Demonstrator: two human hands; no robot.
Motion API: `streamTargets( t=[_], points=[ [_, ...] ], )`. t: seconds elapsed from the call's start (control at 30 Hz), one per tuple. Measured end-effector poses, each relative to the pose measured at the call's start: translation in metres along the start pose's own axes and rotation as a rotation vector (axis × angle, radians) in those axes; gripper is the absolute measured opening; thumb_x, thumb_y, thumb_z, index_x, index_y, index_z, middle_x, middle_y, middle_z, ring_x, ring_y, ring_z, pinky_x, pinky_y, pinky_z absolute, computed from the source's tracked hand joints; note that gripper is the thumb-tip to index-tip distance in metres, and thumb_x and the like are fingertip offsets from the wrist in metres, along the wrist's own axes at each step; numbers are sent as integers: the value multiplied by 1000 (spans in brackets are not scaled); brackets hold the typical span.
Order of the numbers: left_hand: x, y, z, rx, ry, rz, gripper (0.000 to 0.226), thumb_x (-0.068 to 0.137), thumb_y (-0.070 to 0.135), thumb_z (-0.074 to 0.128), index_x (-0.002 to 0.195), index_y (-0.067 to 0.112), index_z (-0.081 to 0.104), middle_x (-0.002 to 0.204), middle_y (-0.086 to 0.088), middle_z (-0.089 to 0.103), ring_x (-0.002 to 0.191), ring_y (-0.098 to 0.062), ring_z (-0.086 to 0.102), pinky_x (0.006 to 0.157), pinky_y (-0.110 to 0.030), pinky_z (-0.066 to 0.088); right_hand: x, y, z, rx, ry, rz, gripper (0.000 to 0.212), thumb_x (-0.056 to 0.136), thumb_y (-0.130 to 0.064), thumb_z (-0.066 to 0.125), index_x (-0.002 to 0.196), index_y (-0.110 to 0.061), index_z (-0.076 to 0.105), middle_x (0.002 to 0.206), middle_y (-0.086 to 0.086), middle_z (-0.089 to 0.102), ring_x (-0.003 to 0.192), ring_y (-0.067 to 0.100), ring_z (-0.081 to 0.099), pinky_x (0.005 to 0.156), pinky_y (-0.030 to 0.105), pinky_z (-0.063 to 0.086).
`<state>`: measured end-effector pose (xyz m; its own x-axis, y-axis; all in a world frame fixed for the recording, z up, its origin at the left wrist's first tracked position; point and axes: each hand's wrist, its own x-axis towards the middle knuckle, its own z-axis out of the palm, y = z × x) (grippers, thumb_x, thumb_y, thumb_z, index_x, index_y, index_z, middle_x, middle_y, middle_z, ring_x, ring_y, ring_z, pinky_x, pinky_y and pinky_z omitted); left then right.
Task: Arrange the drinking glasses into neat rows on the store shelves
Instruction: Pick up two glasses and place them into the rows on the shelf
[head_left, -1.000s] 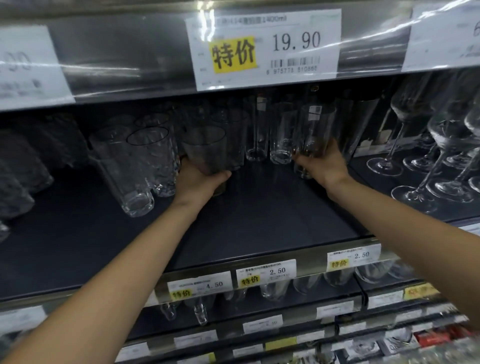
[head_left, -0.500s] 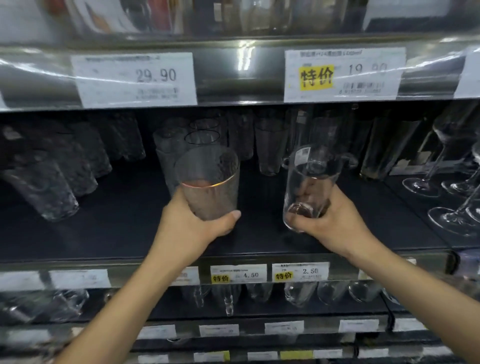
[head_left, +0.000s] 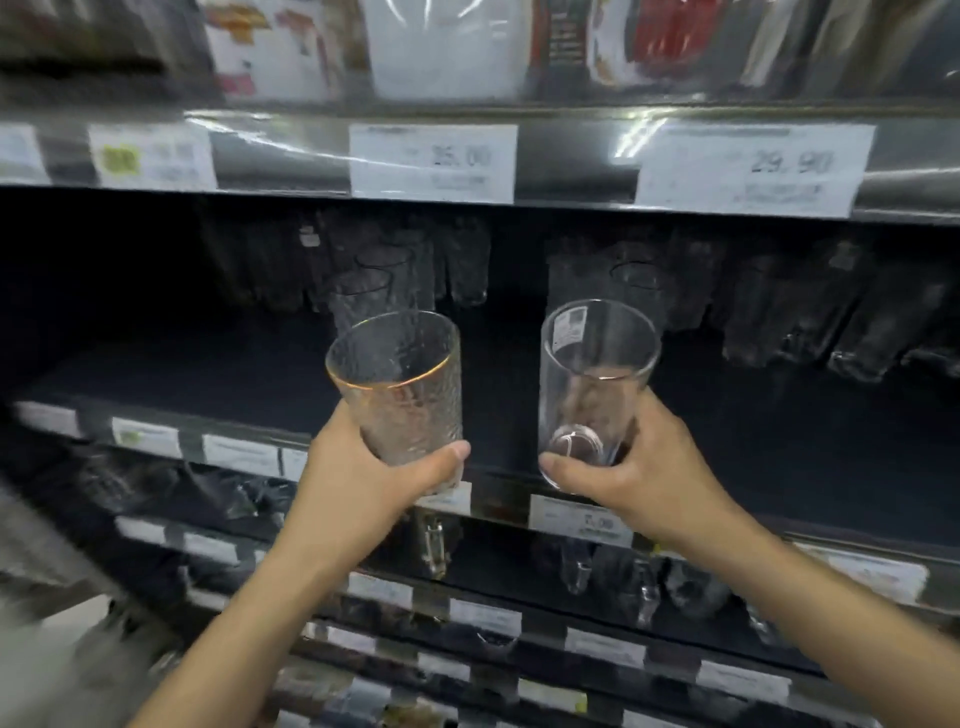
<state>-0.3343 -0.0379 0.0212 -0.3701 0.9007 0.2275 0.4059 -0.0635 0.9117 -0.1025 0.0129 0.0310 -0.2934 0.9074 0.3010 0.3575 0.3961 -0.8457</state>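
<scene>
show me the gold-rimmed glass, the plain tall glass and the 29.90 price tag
gold-rimmed glass (head_left: 399, 394), head view, textured side wall
plain tall glass (head_left: 597, 358), head view, clear side wall
29.90 price tag (head_left: 756, 170), head view, white face

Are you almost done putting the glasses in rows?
Partly. Some glasses stand at the back of the shelf. The left hand holds a gold-rimmed glass and the right hand a tall clear glass, both off the shelf. Those two need setting down.

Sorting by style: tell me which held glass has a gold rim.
The textured glass in the left hand; the taller smooth glass in the right hand is plain-rimmed.
</scene>
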Motion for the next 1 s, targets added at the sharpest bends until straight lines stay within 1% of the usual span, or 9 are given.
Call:
streamTargets(
  t=[0.13, 0.2, 0.33, 0.43, 0.5, 0.57, 0.67, 0.83, 1.0],
  points=[
    [13, -21, -56, 35, -1, -2, 50, 63, 30, 90, 104, 27, 62, 89, 16, 71, 80, 15, 63, 60, 1, 43, 12, -20, 54, 30, 25, 16, 48, 69, -23, 88, 103, -34, 57, 92, -29, 67, 83, -5, 66, 70, 11, 47],
    [21, -31, -84, 54, -11, 5, 48, 64, 29, 89, 103, 27, 61, 88, 17, 70, 79, 17, 62, 59, 1, 42, 16, -30, 79, 18, 42, 16, 49, 69, -24, 88, 106, -34, 58, 97, -28, 66, 86, -4, 66, 71, 9, 47],
    [40, -55, -135, 67, -26, 4, 52, 65, 33, 89, 109, 28, 60, 92, 16, 70, 81, 15, 62, 59, -5, 45, 27, -47, 124, 18, 92, 14, 49, 70, -20, 88, 105, -35, 56, 95, -32, 65, 83, -7, 65, 69, 5, 45],
    [56, -70, -166, 83, -51, 25, 55, 65, 36, 89, 111, 29, 59, 96, 16, 70, 83, 12, 64, 65, -7, 47, 38, -56, 150, 26, 135, 31, 50, 70, -22, 88, 104, -39, 55, 97, -28, 66, 85, -4, 66, 70, 8, 48],
    [67, -79, -183, 93, -63, 37, 58, 63, 40, 88, 112, 29, 60, 98, 16, 71, 87, 6, 66, 74, -16, 51, 47, -59, 161, 31, 180, 44, 48, 70, -23, 88, 101, -40, 56, 98, -23, 67, 87, -1, 67, 72, 14, 52],
    [77, -86, -196, 95, -65, 43, 57, 64, 40, 88, 112, 30, 59, 99, 18, 70, 90, 4, 65, 77, -21, 51, 54, -62, 168, 40, 228, 62, 46, 71, -22, 87, 101, -39, 56, 96, -20, 68, 86, 0, 67, 76, 21, 52],
    [92, -94, -208, 86, -67, 38, 56, 66, 37, 89, 113, 31, 58, 99, 19, 68, 91, 5, 63, 76, -19, 49, 62, -66, 174, 44, 278, 91, 44, 72, -21, 87, 101, -35, 57, 94, -17, 69, 86, 2, 67, 80, 26, 54],
    [119, -106, -216, 73, -28, 16, 58, 66, 35, 89, 115, 26, 59, 101, 15, 68, 94, 1, 63, 78, -22, 49, 73, -71, 194, 41, 237, 101, 46, 70, -23, 88, 102, -34, 57, 94, -23, 68, 88, 1, 67, 85, 34, 56],
    [140, -113, -222, 76, -20, 1, 58, 65, 36, 89, 115, 26, 60, 102, 13, 70, 97, -5, 65, 81, -25, 50, 90, -71, 224, 76, 179, 108, 46, 68, -23, 88, 102, -33, 58, 91, -22, 70, 87, 1, 68, 83, 28, 53]
  ],
)
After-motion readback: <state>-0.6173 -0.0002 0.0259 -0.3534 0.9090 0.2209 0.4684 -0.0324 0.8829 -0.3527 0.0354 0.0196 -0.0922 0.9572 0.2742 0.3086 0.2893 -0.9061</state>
